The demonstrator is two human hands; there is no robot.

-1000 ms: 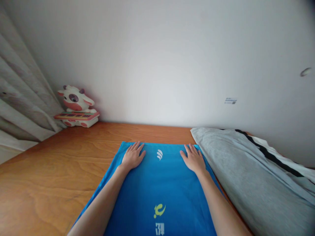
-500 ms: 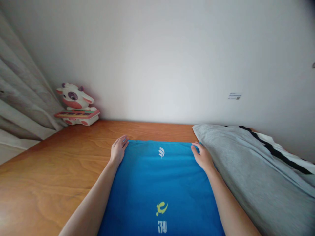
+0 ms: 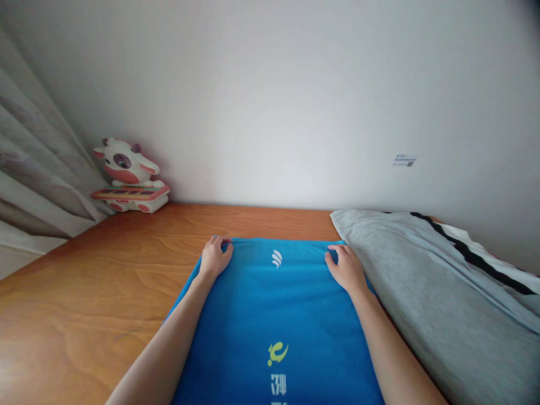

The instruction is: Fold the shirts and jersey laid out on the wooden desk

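Note:
A wide blue cloth (image 3: 291, 304) lies flat in front of me, with a white wing-like mark, a yellow-green emblem and white characters printed down its middle. At its far left corner, my left hand (image 3: 216, 257) has its fingers bent over the far edge, the thumb close to them, closed on the cloth. My right hand (image 3: 348, 269) rests at the far right corner. Its fingers reach the far edge, and the thumb stands a little apart from them, with blue fabric showing in the gap. What lies beneath either hand is hidden.
The cloth lies on a wooden surface (image 3: 97, 275) that meets a white wall (image 3: 261, 101). A cow-shaped toy keyboard (image 3: 133, 191) stands at the back left beside a curtain (image 3: 37, 163). Grey fabric (image 3: 422, 287) with black and white parts lies close on the right.
My left hand has moved right, from the cloth's left edge in over its far corner, and its fingers have curled in. My right hand has shifted only slightly.

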